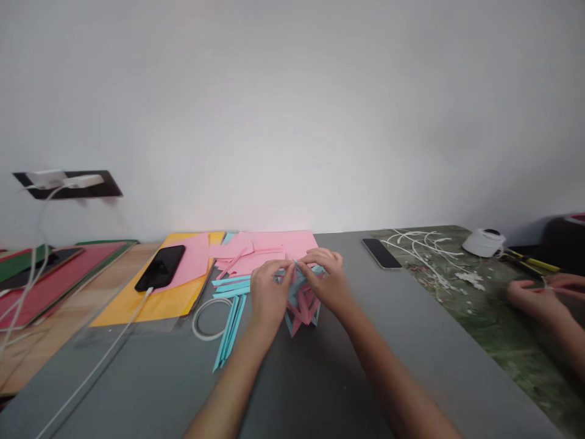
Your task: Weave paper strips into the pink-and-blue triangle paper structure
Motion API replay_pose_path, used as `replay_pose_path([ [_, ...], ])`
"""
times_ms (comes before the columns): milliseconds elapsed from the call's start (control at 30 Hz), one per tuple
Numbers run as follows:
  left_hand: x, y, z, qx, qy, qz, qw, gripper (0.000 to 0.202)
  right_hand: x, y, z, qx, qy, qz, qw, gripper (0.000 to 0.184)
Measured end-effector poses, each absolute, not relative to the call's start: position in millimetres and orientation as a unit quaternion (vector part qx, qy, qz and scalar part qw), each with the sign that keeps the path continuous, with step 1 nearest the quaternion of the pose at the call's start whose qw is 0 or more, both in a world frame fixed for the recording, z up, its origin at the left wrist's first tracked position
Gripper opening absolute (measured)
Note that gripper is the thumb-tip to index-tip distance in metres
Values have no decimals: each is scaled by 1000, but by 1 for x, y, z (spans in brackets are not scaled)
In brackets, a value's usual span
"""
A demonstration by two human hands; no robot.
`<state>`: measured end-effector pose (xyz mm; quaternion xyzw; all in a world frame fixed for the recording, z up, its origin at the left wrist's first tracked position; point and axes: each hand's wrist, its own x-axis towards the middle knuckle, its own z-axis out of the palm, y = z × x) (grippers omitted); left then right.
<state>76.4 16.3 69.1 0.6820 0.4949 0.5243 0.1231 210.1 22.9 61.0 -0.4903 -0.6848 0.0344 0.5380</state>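
Both my hands are closed on a spiky pink and blue folded-paper model that stands on the grey table. My left hand pinches its top left side. My right hand grips its top right, the fingertips of both hands meeting above it. Several blue folded paper strips lie just left of my left hand, next to a white tape ring. Pink paper sheets and folded pink strips lie behind the model.
A black phone on a white cable rests on yellow paper at left. Red and green sheets lie further left. Another phone, white strips and a white tape dispenser sit right. Another person's hands work at the right edge.
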Motion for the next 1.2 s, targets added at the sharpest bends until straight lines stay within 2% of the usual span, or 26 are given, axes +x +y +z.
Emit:
replay_pose_path([
  [233, 75, 19, 65, 663, 495, 546, 131, 13, 209, 22, 62, -491, -670, 33, 556, 12],
  [433, 76, 12, 74, 722, 506, 470, 41, 13, 209, 22, 62, -485, -680, 28, 550, 12],
  [533, 77, 9, 76, 735, 507, 449, 32, 14, 210, 22, 61, -479, -687, 18, 546, 10],
  [633, 76, 11, 74, 731, 512, 449, 44, 15, 210, 23, 58, -480, -683, 25, 549, 9],
  [900, 57, 24, 75, 697, 499, 490, 158, 19, 214, 28, 60, -494, -651, 101, 568, 19],
  [1200, 50, 31, 71, 717, 457, 491, 190, 15, 216, 26, 63, -466, -732, 80, 490, 13],
])
